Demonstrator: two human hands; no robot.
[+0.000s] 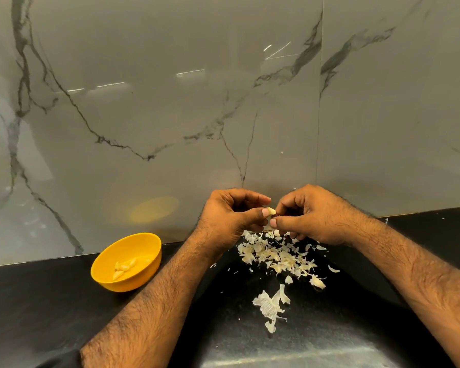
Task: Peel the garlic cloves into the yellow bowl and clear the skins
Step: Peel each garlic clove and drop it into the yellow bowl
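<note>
A clove [271, 210] is being held above the counter [51, 301], close to the wall [170, 102], pinched between the thumb and curled fingers of the left hand [231, 221]. It is also being worked at by the right hand [311, 219], whose thumb and fingertips are being closed on its near end, where skin is probably being picked loose. Neither hand is being held wide; both are being kept narrow around this one small thing. Directly below the hands, skins [276, 256] are lying scattered in a loose heap on the dark counter, with a larger papery piece [271, 304] lying apart, nearer the person. To the left, well apart from the heap, the bowl [146, 240] is standing with a few peeled cloves [124, 266] in it. The clove is judged to be light, firm and rather slippery once bared, so it is best being gripped across its thick middle while the skin is being lifted from a tip. The skins are judged to be brittle, almost weightless and easily blown about, so they are better being swept together with a flat palm than being picked up singly.
</note>
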